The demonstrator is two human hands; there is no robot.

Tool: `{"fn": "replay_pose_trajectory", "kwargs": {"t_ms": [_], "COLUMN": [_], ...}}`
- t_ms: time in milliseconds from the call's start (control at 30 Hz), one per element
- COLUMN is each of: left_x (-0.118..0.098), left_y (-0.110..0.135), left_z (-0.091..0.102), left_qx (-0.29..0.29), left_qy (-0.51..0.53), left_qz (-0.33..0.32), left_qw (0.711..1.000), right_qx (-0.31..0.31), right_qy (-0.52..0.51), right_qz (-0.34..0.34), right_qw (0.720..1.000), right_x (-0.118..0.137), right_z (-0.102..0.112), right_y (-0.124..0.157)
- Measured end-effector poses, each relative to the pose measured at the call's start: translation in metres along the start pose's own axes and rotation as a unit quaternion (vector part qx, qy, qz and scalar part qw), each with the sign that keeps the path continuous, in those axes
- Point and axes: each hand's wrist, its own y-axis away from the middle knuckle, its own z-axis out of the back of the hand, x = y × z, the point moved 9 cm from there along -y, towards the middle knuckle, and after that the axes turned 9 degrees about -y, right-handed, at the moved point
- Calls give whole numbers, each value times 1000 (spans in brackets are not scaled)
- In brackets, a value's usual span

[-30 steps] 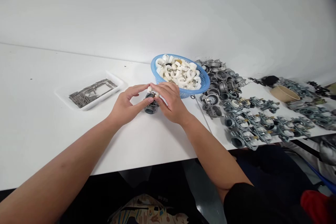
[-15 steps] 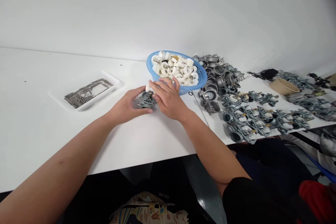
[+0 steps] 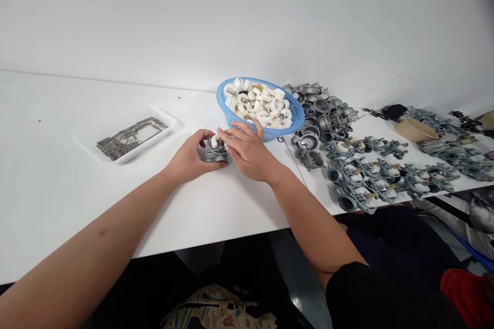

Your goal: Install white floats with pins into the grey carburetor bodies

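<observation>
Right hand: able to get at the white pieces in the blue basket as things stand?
Likely yes: the blue basket is open-topped just beyond the right hand, with the white pieces heaped high. That hand is at the metal part, but the left hand grips it.

white table (image 3: 208, 211) | white tray (image 3: 150, 146) | blue basket (image 3: 285, 130) | grey metal parts (image 3: 326, 122) | tan bowl (image 3: 419, 131)

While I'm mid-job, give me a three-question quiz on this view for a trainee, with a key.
1. Which hand curls around the grey metal part?
A) left
B) right
C) neither

2. True or false: the blue basket holds white pieces.

3. Fill in: the thin metal strips lie in a ____ tray.

Key: 1. A, the left hand; 2. true; 3. white.
</observation>
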Motion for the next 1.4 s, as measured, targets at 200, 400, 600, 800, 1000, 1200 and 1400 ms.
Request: {"fn": "replay_pose_trajectory", "kwargs": {"t_ms": [200,400,600,800,1000,1200,1400], "left_x": [-1,5,7,15,16,19,12], "left_y": [-1,-1,-3,-4,-4,-7,-10], "left_z": [5,11,11,11,17,18,15], "left_qx": [-18,-35,-22,-35,-56,-51,-12], "left_qy": [-13,-42,-23,14,4,5,58], "left_qz": [-16,14,7,19,22,23,-21], "left_qw": [1000,998,999,999,998,998,998], "right_qx": [-11,-10,-27,-42,-83,-48,-29], "right_qy": [28,51,37,2,16,68,67], "right_qz": [-21,-26,-23,-24,-10,-16,-30], "right_qw": [999,998,999,999,996,996,997], "right_x": [-2,-2,-2,-4,-1,-3,-6], "right_z": [-2,-5,-3,-1,-6,-22,-21], "right_y": [-1,0,0,0,1,0,0]}}
